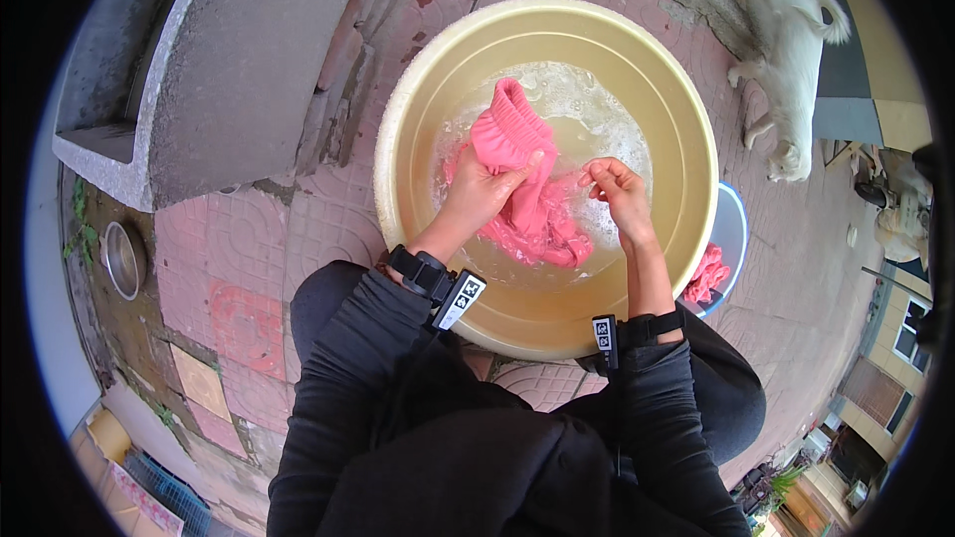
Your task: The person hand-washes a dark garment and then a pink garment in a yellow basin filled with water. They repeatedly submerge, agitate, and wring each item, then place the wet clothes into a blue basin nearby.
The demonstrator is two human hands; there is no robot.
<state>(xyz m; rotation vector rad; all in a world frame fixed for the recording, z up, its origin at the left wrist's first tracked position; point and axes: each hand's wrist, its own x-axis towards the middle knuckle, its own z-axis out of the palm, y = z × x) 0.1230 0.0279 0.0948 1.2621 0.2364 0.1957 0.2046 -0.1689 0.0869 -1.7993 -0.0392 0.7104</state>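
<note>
A large yellowish plastic basin (399,220) of soapy water (597,101) stands before me, between my knees. My left hand (481,183) grips a wet pink garment (515,127) just below its gathered elastic band, thumb on top. The band is held up out of the water, while the lower folds lie in it near the basin's middle. To the right of the cloth, over the water, my right hand (619,190) has its fingers curled and the thumb close to them. Whether a bit of cloth is pinched there is unclear.
A blue-rimmed tub (735,227) holding pink cloth (707,274) sits against the basin's right side. Farther right is a white dog (787,74). A concrete trough (231,67) rises at the left, with a metal bowl (125,261) near it on the ground.
</note>
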